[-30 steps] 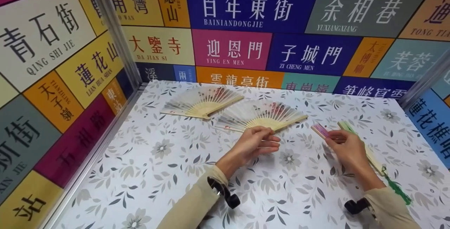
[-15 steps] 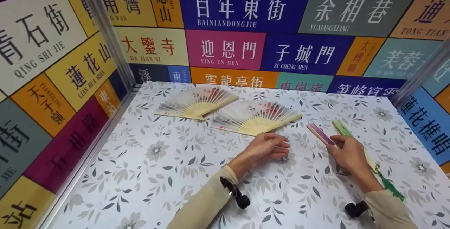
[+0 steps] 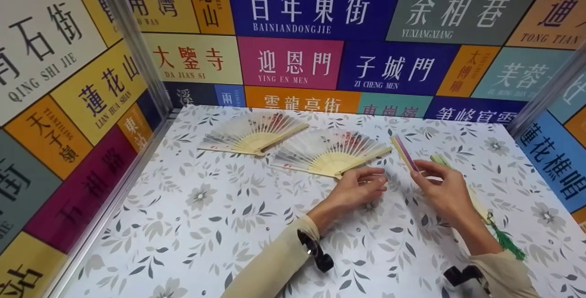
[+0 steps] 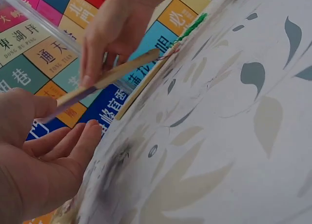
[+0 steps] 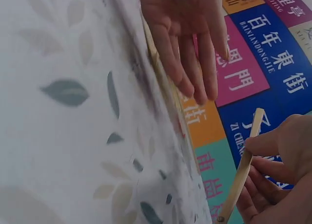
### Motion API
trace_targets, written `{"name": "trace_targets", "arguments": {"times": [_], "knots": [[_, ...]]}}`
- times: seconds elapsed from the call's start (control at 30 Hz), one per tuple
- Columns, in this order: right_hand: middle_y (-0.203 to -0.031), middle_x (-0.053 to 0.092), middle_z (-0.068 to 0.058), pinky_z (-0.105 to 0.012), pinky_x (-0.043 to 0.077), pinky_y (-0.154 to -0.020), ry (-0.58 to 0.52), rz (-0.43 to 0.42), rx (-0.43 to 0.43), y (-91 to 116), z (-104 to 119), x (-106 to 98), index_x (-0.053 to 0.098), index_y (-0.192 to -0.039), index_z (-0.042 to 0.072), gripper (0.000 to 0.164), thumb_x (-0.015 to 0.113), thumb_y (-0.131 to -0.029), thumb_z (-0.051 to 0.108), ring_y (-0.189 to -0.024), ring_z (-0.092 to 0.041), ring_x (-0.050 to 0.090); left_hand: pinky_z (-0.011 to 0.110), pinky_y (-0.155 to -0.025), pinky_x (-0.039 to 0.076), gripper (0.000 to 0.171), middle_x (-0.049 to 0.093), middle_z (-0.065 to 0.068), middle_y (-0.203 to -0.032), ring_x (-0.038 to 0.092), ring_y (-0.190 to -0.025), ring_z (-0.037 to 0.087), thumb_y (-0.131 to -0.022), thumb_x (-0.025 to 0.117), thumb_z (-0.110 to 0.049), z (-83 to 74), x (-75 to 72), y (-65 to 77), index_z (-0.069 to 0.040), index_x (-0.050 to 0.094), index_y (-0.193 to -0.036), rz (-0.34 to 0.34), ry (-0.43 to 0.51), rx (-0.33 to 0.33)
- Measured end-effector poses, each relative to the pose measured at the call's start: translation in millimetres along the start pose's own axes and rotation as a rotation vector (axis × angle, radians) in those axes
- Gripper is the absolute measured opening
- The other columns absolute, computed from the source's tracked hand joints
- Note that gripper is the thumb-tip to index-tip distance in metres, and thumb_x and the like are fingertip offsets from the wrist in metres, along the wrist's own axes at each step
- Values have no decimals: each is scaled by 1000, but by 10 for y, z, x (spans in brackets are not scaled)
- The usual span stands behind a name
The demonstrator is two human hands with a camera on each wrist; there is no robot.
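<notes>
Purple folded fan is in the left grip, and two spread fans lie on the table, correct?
Wrong side: the head view shows the purple folded fan in the right grip. The two spread fans do lie on the table.

Flat table [image 3: 169, 229], white surface printed with grey and beige leaves plus large grey flowers, bore three fans; front open fan [image 3: 329, 151] taken as landmark. Front open fan lay spread, pale leaf with red and dark markings, light yellowish ribs. Rear open fan [image 3: 252, 135], similarly patterned, lay spread just left of landmark and slightly farther back. Green folded fan [image 3: 480, 208] lay slantwise, well right of landmark, middle partly hidden. Its green tassel [image 3: 508, 242] trailed on surface, farther right and nearer than landmark.
</notes>
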State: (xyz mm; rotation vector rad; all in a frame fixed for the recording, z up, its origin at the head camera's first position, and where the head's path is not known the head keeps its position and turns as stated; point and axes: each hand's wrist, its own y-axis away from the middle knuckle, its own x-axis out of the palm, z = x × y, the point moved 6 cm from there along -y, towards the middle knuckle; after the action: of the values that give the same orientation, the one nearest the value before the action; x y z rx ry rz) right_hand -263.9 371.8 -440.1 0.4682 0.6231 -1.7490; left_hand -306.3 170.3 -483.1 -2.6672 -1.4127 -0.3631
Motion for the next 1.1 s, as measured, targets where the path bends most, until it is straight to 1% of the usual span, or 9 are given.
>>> {"name": "trace_targets", "arguments": {"times": [0.13, 0.23, 0.37, 0.47, 0.57, 0.73, 0.87, 0.97, 1.1], "knots": [[-128, 66, -6, -7, 54, -83, -135, 2, -49, 7, 245, 60, 63, -136, 13, 49, 68, -96, 41, -106, -3, 62, 24, -88, 62, 37, 70, 9, -124, 70, -111, 23, -98, 67, -21, -113, 29, 12, -12, 63, -134, 23, -124, 93], [-129, 67, -2, -8, 54, -88, -247, 24, -73, 15, 389, 110, 62, -136, 10, 47, 68, -96, 35, -112, -3, 62, 21, -87, 61, 38, 69, 9, -126, 70, -106, 12, -98, 66, -22, -204, 33, 28, -14, 62, -136, 17, -212, 174], [-130, 67, -4, -9, 53, -94, -354, 55, -101, 31, 548, 183, 60, -137, 6, 47, 68, -97, 30, -119, -3, 61, 21, -90, 60, 38, 68, 12, -129, 69, -109, 13, -100, 65, -22, -357, 24, 62, -15, 60, -137, 0, -257, 295], [-133, 65, -7, -10, 53, -97, -412, 83, -117, 40, 644, 242, 58, -138, 3, 49, 67, -98, 28, -122, -4, 60, 21, -93, 59, 37, 68, 7, -129, 67, -113, 13, -100, 64, -23, -473, 2, 97, -16, 60, -136, -27, -286, 370], [-137, 62, -12, -14, 54, -99, -508, 117, -125, 41, 719, 299, 55, -140, 0, 49, 66, -98, 24, -124, -8, 61, 20, -94, 59, 35, 69, -1, -126, 67, -111, 10, -100, 65, -24, -565, -34, 132, -18, 62, -134, -71, -319, 421], [-139, 58, -20, -22, 55, -103, -653, 155, -160, 28, 820, 365, 53, -140, -2, 47, 65, -99, 17, -127, -20, 61, 21, -90, 61, 32, 71, 1, -120, 70, -103, 9, -99, 66, -22, -675, -82, 180, -21, 65, -131, -125, -322, 470], [-138, 58, -20, -25, 56, -102, -701, 158, -172, 20, 877, 413, 53, -140, -2, 45, 64, -99, 15, -126, -22, 61, 29, -85, 65, 32, 71, 5, -115, 72, -99, 14, -98, 67, -21, -715, -131, 208, -23, 66, -130, -128, -230, 463], [-131, 62, -18, -27, 59, -98, -726, 150, -170, 20, 904, 447, 56, -135, -6, 42, 64, -99, 15, -119, -21, 65, 35, -82, 66, 31, 70, 5, -112, 72, -97, 18, -97, 69, -21, -714, -190, 220, -23, 68, -128, -128, -162, 446], [-120, 66, -14, -31, 61, -94, -752, 139, -174, 29, 902, 468, 60, -126, -11, 38, 66, -98, 12, -110, -20, 70, 37, -83, 66, 31, 71, 5, -112, 72, -98, 20, -94, 72, -18, -705, -257, 220, -21, 70, -125, -118, -117, 433]]}}
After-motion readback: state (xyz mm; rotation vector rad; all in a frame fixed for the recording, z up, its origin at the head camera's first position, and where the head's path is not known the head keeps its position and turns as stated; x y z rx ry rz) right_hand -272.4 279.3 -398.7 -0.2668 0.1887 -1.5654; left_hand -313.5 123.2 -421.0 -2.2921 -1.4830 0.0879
